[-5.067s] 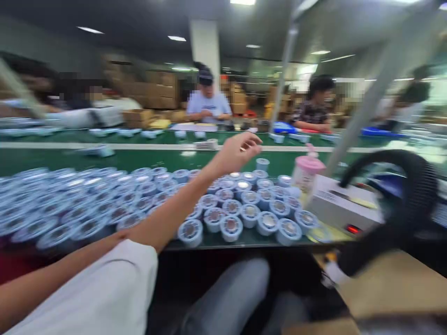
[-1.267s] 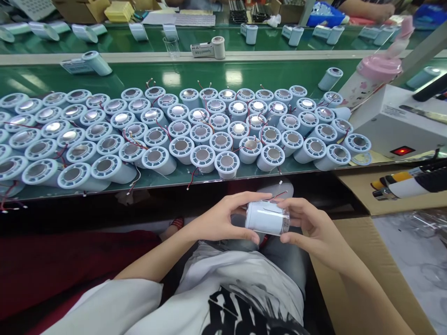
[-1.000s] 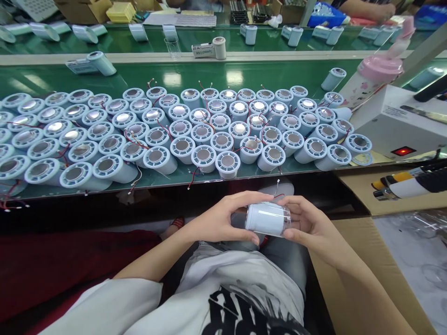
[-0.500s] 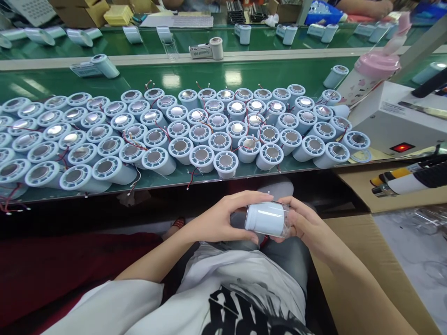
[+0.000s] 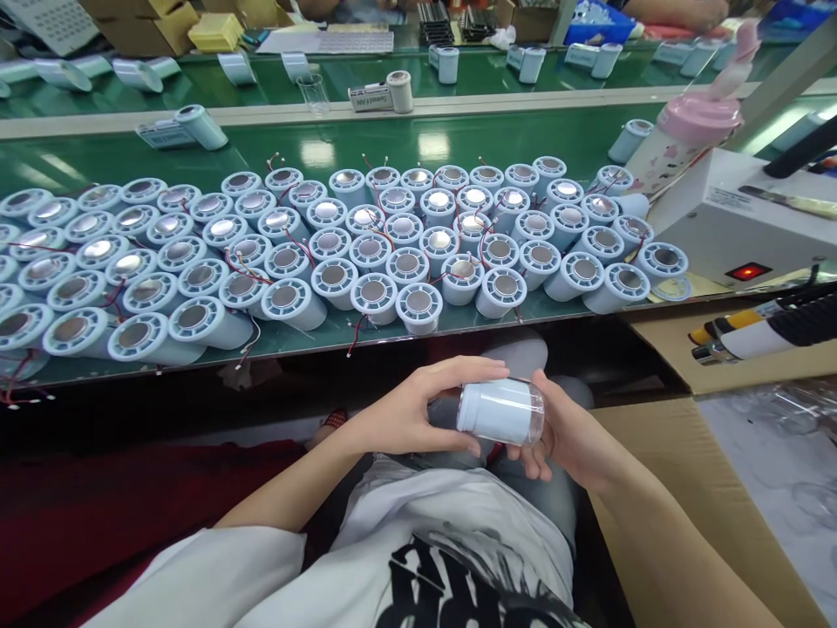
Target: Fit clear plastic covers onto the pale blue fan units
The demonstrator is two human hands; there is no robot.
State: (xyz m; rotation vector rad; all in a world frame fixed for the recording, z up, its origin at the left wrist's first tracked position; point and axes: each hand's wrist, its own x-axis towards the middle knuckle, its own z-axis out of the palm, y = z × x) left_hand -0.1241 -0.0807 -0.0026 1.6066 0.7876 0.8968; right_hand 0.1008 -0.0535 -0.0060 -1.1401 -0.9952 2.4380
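- Below the counter's near edge, over the lap, a cylinder [image 5: 497,412] is lying on its side between the two hands, its right end showing inside a clear case [image 5: 537,415].
- The left hand [image 5: 425,408] is pinching the cylinder toward its left end, fingers reaching along the top and thumb along the lower side.
- The right hand [image 5: 562,436] is curving around the case's right end, its lower fingers curling beneath and slightly parted; whether they are pressing on it, I cannot tell.
- On the counter [image 5: 471,133], many pale blue cups [image 5: 418,303] are standing in crowded rows along the near edge, from the left end toward the right.
- Thin wires [image 5: 357,331] are trailing among them, some hanging over that edge.
- Toward the right end, a pink-lidded bottle [image 5: 680,144] is standing behind a white box [image 5: 725,218], whose red switch [image 5: 749,272] is glowing.
- Near the rail [image 5: 484,103], a fan [image 5: 379,96] is lying.
- Past the far edge, a co-worker's forearm [image 5: 673,12] is resting near a blue bin [image 5: 596,31].
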